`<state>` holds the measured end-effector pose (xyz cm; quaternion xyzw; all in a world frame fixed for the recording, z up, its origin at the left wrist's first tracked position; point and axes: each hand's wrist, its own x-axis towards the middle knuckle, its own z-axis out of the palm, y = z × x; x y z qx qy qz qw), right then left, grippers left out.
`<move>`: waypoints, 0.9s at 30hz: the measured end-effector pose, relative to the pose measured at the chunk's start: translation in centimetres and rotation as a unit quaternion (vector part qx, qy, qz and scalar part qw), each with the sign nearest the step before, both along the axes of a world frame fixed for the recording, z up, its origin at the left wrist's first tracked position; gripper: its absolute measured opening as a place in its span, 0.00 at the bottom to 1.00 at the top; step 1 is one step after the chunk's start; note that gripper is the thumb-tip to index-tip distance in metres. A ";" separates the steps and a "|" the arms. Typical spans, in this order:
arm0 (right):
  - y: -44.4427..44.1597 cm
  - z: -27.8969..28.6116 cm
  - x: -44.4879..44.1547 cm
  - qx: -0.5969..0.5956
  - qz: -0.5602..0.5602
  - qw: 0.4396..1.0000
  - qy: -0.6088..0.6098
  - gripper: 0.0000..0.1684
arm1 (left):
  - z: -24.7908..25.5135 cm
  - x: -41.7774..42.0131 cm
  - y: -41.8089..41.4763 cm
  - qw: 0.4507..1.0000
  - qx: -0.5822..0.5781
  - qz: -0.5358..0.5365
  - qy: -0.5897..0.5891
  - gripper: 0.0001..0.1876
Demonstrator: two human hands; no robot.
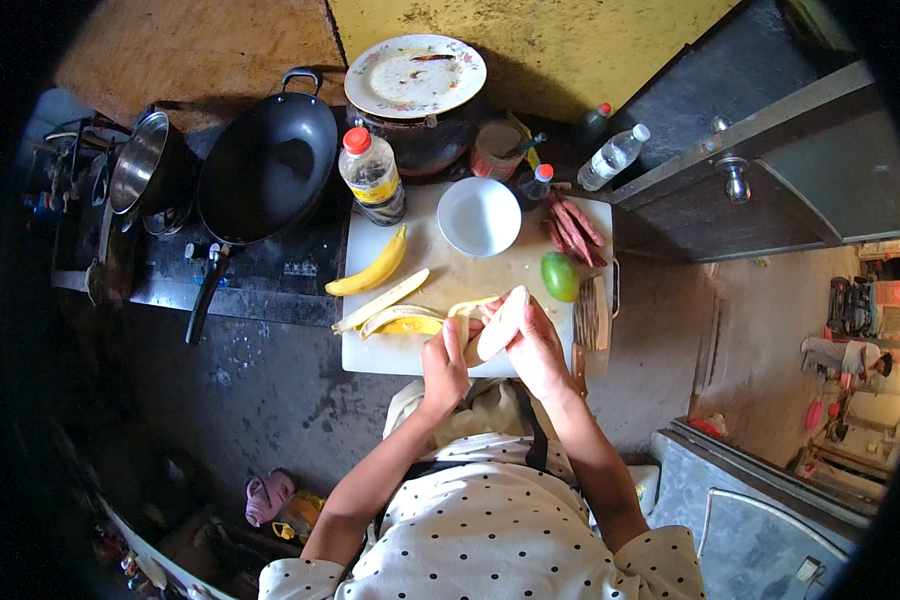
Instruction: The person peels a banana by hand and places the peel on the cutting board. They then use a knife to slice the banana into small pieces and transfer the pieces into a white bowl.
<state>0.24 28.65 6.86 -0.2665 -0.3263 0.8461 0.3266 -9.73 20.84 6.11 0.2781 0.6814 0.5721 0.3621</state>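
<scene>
My left hand [444,367] and my right hand [536,345] hold a mostly peeled banana [499,330] between them, above the front of a white cutting board [382,358]. A strip of peel hangs by my left fingers. On the board's left lie an unpeeled yellow banana [371,268] and pieces of banana peel [405,322]. Behind my hands stands a white bowl [480,214]. To the right are a green mango [560,276], several slender reddish roots or sausages [576,229], and a broad kitchen knife [591,311] with its wooden handle towards me.
A bottle with a red cap [371,176] stands at the board's back left. Further left is a black wok [270,169], its handle jutting forward. A floral plate [416,75] rests behind. A clear bottle [613,157] stands by the door [765,172]. A person [847,356] is far off right.
</scene>
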 end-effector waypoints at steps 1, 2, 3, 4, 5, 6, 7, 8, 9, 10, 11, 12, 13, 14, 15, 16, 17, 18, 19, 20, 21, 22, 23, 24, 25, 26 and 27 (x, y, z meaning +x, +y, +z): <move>-0.1 -0.1 -0.1 -0.010 -0.012 1.000 0.006 0.28 | -0.2 0.2 0.1 0.997 0.041 0.043 -0.048 0.25; -0.1 -0.1 -0.2 -0.018 -0.025 0.999 0.012 0.28 | 0.1 0.1 0.2 0.993 0.049 0.071 -0.082 0.26; -0.2 -0.4 0.2 -0.056 -0.031 0.998 0.012 0.26 | 0.6 0.1 0.1 0.987 0.057 0.099 -0.115 0.27; -0.1 -0.9 0.3 -0.068 -0.049 0.996 0.026 0.26 | 0.8 0.1 0.1 0.979 0.065 0.126 -0.149 0.28; -0.1 -1.3 0.4 -0.081 -0.067 0.994 0.039 0.26 | 0.6 -0.1 0.0 0.971 0.094 0.142 -0.170 0.27; -0.1 -1.4 0.5 -0.095 -0.084 0.991 0.052 0.26 | 0.6 -0.3 -0.1 0.953 0.119 0.169 -0.221 0.26; 0.0 -1.4 0.6 -0.094 -0.088 0.990 0.057 0.25 | 0.7 -0.7 0.0 0.931 0.143 0.196 -0.272 0.24; 0.1 -1.3 0.7 -0.102 -0.095 0.988 0.059 0.25 | 0.9 -1.0 0.2 0.906 0.166 0.221 -0.321 0.23; 0.2 -1.1 0.8 -0.111 -0.103 0.987 0.062 0.25 | 1.8 -1.4 0.5 0.883 0.155 0.255 -0.362 0.19; 0.3 -1.1 1.0 -0.120 -0.110 0.985 0.064 0.25 | 1.8 -1.8 0.3 0.871 0.167 0.256 -0.384 0.19; 0.4 -1.1 1.2 -0.127 -0.111 0.982 0.079 0.24 | 1.8 -2.2 0.1 0.858 0.179 0.258 -0.407 0.18; 0.6 -1.3 1.5 -0.123 -0.115 0.982 0.087 0.23 | 2.0 -2.5 0.1 0.844 0.191 0.259 -0.430 0.18; 0.9 -1.6 1.9 -0.119 -0.120 0.981 0.095 0.23 | 2.4 -2.7 0.2 0.835 0.176 0.273 -0.444 0.16; 1.2 -1.8 2.1 -0.117 -0.123 0.980 0.105 0.23 | 2.0 -3.1 0.0 0.823 0.187 0.282 -0.457 0.16; 1.5 -1.3 2.2 -0.117 -0.131 0.978 0.110 0.22 | 1.1 -3.6 -0.3 0.810 0.198 0.290 -0.469 0.16; 1.7 -0.5 2.2 -0.099 -0.151 0.982 0.060 0.24 | 0.1 -4.2 -0.6 0.797 0.209 0.299 -0.481 0.16; 2.2 -0.8 2.7 -0.090 -0.155 0.981 0.073 0.23 | -1.0 -5.0 -0.9 0.779 0.206 0.311 -0.504 0.19; 2.8 -1.0 3.3 -0.080 -0.160 0.980 0.085 0.23 | -2.3 -5.9 -1.5 0.763 0.214 0.291 -0.536 0.20; 3.1 -1.0 3.8 -0.092 -0.185 0.974 0.090 0.22 | -3.4 -6.7 -1.8 0.748 0.199 0.318 -0.548 0.21; 3.7 -1.6 4.7 -0.071 -0.175 0.979 0.081 0.22 | -4.3 -7.4 -2.1 0.733 0.183 0.344 -0.558 0.22; 4.0 -1.7 5.1 -0.059 -0.171 0.979 0.092 0.22 | -5.2 -8.0 -2.2 0.751 0.179 0.348 -0.531 0.23; 4.2 -1.8 5.3 -0.048 -0.166 0.980 0.103 0.22 | -5.9 -8.4 -2.3 0.765 0.189 0.337 -0.515 0.23; 4.4 -1.9 5.5 -0.043 -0.167 0.979 0.106 0.22 | -6.5 -8.9 -2.2 0.772 0.173 0.314 -0.524 0.23; 4.4 -2.0 5.5 -0.047 -0.166 0.979 0.107 0.22 | -7.1 -9.3 -2.2 0.779 0.158 0.292 -0.533 0.23; 4.4 -2.2 5.6 -0.050 -0.164 0.979 0.108 0.22 | -8.7 -9.7 -2.8 0.797 0.148 0.264 -0.523 0.22; 4.4 -2.3 5.5 -0.055 -0.162 0.979 0.108 0.22 | -10.8 -10.0 -3.7 0.813 0.137 0.238 -0.513 0.20; 4.3 -2.3 5.3 -0.055 -0.161 0.980 0.106 0.22 | -11.3 -10.3 -3.7 0.830 0.127 0.209 -0.502 0.19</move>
